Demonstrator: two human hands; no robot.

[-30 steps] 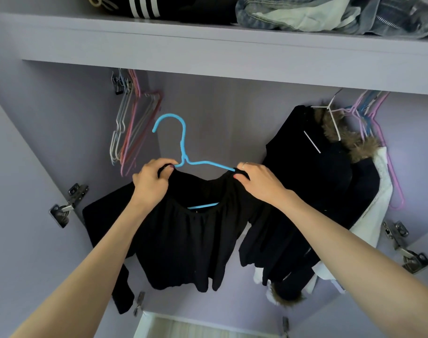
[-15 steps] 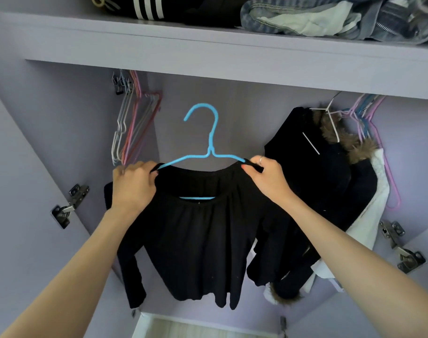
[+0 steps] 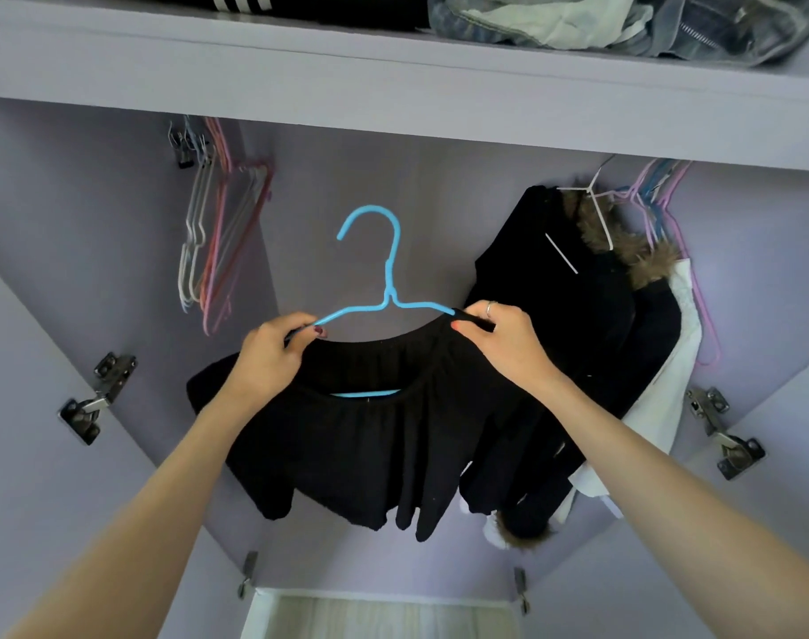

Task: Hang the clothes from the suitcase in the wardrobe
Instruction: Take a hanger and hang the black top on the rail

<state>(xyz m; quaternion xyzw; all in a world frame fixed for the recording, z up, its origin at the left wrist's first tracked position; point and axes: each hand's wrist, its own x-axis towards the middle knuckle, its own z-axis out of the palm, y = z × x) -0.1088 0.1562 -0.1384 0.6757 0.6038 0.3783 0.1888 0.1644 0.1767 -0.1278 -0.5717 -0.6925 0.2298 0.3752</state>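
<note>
A black long-sleeved top (image 3: 370, 435) is draped on a blue hanger (image 3: 389, 279), held up inside the lilac wardrobe. My left hand (image 3: 269, 357) grips the top's left shoulder together with the hanger's left arm. My right hand (image 3: 499, 339) pinches the right shoulder of the top at the hanger's right end. The hook points up and left, below the shelf and free of any rail. The suitcase is out of view.
Several empty hangers (image 3: 213, 251) hang at the upper left. A black coat with a fur collar (image 3: 578, 315) and a white garment hang at the right under more hangers (image 3: 661, 209). The shelf (image 3: 393, 99) above carries folded jeans and dark clothes. Door hinges (image 3: 98, 394) flank the opening.
The hanger went from tilted to upright and level. Both hands spread the top's shoulders along its arms, and the garment now hangs flatter and nearer to me.
</note>
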